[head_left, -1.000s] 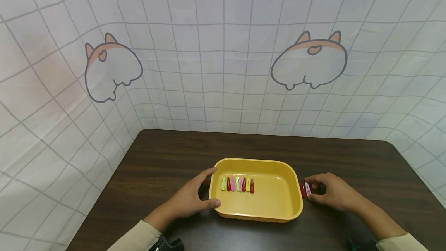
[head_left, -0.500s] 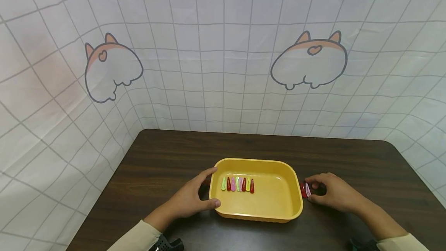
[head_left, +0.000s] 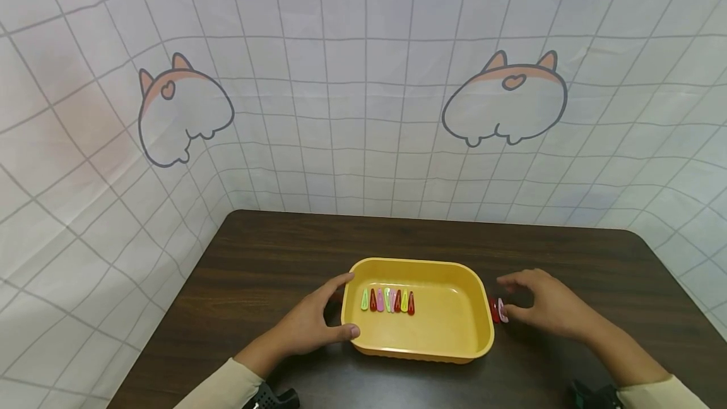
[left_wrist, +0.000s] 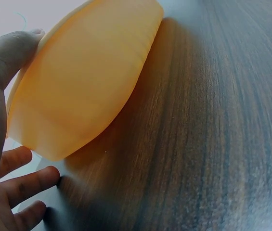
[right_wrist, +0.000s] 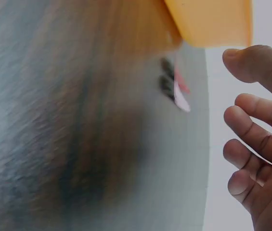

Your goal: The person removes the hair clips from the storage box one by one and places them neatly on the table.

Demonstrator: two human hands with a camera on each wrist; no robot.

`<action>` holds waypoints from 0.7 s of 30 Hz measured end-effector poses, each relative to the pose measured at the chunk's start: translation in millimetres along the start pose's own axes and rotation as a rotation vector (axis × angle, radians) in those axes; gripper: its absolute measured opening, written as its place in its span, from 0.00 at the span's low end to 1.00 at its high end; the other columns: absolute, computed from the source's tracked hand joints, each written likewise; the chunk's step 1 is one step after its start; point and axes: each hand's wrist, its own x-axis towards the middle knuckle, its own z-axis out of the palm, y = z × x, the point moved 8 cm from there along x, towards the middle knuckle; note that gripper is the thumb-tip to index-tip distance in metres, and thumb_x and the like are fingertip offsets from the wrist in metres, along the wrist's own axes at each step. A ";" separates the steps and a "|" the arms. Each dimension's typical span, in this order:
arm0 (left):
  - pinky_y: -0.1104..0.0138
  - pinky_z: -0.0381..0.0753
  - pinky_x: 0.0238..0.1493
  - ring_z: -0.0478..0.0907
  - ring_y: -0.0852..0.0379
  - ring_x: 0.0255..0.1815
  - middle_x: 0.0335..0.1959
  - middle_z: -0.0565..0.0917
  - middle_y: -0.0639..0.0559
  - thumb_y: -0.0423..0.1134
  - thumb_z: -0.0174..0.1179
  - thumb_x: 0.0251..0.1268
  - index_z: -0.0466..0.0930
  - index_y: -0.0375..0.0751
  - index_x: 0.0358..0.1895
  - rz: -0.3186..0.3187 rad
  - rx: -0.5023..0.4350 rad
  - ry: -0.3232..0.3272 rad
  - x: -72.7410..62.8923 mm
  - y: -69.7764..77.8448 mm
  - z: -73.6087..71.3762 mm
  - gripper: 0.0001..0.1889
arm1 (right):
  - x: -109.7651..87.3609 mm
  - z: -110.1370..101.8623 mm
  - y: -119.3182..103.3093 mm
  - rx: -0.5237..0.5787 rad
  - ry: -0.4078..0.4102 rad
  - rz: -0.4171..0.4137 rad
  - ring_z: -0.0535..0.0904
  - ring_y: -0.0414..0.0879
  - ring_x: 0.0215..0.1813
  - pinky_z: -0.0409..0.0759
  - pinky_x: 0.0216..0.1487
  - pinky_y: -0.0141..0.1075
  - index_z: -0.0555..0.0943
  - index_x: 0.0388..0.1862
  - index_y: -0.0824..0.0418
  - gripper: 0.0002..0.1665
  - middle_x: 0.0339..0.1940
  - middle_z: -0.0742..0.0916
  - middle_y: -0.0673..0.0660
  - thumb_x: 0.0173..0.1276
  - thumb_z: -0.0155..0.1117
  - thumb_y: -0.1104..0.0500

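Note:
A shallow yellow plastic basin (head_left: 449, 327) stands on the dark table. My left hand (head_left: 307, 324) grips its left end, with the thumb over the near corner of the rim and the index finger at the far corner. In the left wrist view the other fingers (left_wrist: 34, 183) hang loosely by the basin's end. Outside the basin's right end, a red hair clip (head_left: 494, 311) and a pink hair clip (head_left: 502, 311) stand side by side. Just right of them hovers my right hand (head_left: 548, 305), fingers apart and holding nothing; the right wrist view shows a gap to the pink clip (right_wrist: 181, 98).
Inside the basin, toward its left, lies a row of several hair clips (head_left: 390, 300) in green, red, pink and yellow. A dark wood table (head_left: 272, 257) bears everything. Behind it hangs a white gridded cloth (head_left: 363, 144) with cartoon animal prints.
My right hand has let go of the pink clip, spread its fingers and lifted slightly. The pink clip stays beside the red one. My left hand and the basin have not moved.

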 end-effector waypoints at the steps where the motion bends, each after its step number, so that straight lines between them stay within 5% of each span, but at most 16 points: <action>1: 0.42 0.68 0.67 0.74 0.53 0.66 0.67 0.75 0.53 0.62 0.74 0.55 0.56 0.64 0.81 -0.004 0.001 -0.001 -0.1 -0.1 0.1 0.51 | 0.7 -1.8 -2.0 0.001 0.006 -0.005 0.79 0.51 0.51 0.79 0.52 0.55 0.85 0.59 0.58 0.31 0.47 0.86 0.47 0.61 0.80 0.46; 21: 0.42 0.66 0.68 0.73 0.52 0.67 0.67 0.75 0.53 0.61 0.74 0.57 0.56 0.62 0.81 0.011 0.003 0.004 -0.4 3.0 -0.5 0.50 | 11.7 -16.9 -39.4 0.044 0.008 -0.047 0.80 0.54 0.56 0.80 0.54 0.57 0.84 0.62 0.56 0.32 0.53 0.85 0.51 0.63 0.78 0.44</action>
